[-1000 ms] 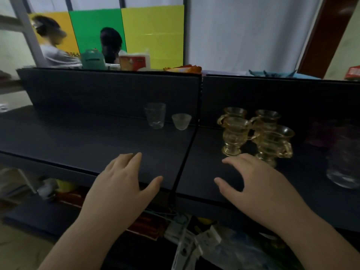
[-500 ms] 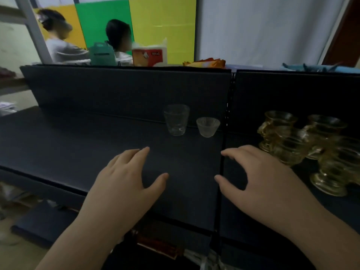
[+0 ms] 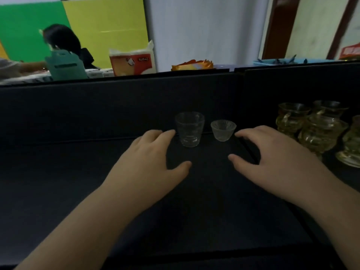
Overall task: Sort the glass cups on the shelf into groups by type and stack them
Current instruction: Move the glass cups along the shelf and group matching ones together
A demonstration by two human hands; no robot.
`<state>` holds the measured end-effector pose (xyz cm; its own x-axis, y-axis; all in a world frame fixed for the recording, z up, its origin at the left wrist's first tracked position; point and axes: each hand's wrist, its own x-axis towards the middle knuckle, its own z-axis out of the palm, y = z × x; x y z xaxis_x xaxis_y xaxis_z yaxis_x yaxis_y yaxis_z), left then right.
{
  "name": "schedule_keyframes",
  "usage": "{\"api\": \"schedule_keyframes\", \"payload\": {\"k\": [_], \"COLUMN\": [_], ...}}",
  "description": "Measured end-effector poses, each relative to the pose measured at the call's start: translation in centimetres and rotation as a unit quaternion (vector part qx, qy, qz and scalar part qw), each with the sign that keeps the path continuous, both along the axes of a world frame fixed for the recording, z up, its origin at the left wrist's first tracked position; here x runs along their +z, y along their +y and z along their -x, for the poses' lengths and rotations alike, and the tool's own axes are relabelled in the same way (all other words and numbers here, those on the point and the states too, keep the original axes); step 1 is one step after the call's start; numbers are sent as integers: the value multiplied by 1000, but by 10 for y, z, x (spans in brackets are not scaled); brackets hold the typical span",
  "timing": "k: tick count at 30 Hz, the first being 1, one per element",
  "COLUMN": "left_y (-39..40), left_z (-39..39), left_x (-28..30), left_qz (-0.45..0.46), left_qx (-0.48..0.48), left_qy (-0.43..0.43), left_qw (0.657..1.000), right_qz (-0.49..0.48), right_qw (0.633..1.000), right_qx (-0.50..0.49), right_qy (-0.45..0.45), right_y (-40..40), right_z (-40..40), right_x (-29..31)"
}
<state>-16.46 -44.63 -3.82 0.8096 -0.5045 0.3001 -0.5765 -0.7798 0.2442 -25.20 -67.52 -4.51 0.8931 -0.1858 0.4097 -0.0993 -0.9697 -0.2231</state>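
Nearest to the camera, both bare forearms reach forward over the dark matte shelf. The left hand has its fingers spread and relaxed, holding nothing; its fingertips are just beside the left wall of the taller clear glass tumbler, though it is hard to say whether they touch it. The right hand is also loose and empty, with the thumb pointing inward, and its fingertips lie just beside the small clear ribbed glass bowl-cup.

Both clear cups stand upright, rims upward, near the back wall of the shelf and just left of the seam where two shelf panels meet. So each cup lies straight ahead of one hand: the tumbler for the left, the ribbed cup for the right. Probably the next move is a side grasp around each.

The tumbler looks smooth-walled with a thick base; the small cup is fluted and flares at the rim. Further right, near the back edge, a cluster of amber glass footed cups with handles stands close together, their surface ornate and shiny.
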Motion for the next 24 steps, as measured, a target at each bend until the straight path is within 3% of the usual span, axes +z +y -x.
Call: {"api": "schedule_keyframes", "payload": {"k": [6, 11, 15, 24], "left_y": [-44, -81, -85, -82], "left_z": [-68, -102, -117, -120], "left_x": [14, 11, 4, 6], "left_qz": [-41, -78, -61, -35], "left_qx": [-52, -64, -52, -64], "left_qy": [-32, -7, -20, 71], "left_qw": [997, 995, 997, 995], "right_qz": [8, 19, 16, 37], "right_qw": [999, 997, 996, 988], "right_qx": [-40, -60, -80, -119], "right_qy": [27, 39, 41, 90], "right_y": [24, 27, 20, -5], "right_z": [-3, -2, -10, -69], "right_x": [-1, 1, 1, -3]}}
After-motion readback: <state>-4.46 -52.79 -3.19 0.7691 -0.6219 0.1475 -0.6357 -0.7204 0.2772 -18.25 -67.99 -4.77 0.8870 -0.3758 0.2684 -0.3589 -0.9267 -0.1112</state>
